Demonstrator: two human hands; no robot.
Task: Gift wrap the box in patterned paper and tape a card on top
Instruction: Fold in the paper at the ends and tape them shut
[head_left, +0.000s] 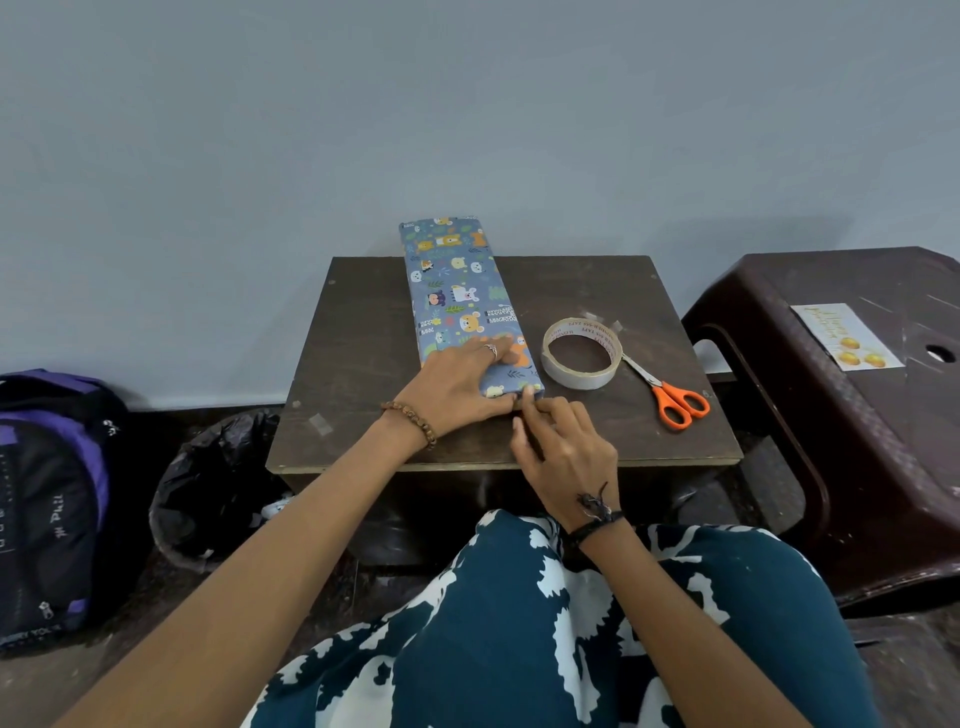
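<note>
Lying lengthwise at the centre of the frame on a small dark brown wooden table (363, 364): a long flat box wrapped in blue paper printed with cartoon animals (460, 291), far end reaching past the table's back edge toward the grey-blue wall. Pressing down on the near end of that wrapped box, the left hand (457, 387), fingers fairly straight and spread over the paper, a ring on one finger, a brown bead bracelet at the wrist. Just below it in the frame, at the box's near edge, the right hand (563, 441), fingers curled, fingertips touching the paper fold at the near corner; cannot tell whether pinching the paper or a bit of tape there. A dark thread band around the right wrist.

Right of the box, just beside it, a roll of pale tape (582, 353) lying flat. Farther right, touching the roll, scissors with orange handles (670, 395), blades pointing toward the tape. At the right edge of the frame, a dark maroon plastic stool (831, 441) with a pale card bearing yellow shapes (844, 336) lying on top. At lower left, a black and purple backpack (47, 499) on the floor, beside a black bin bag (218, 478). Along the bottom, teal cloth with white pattern over the lap.
</note>
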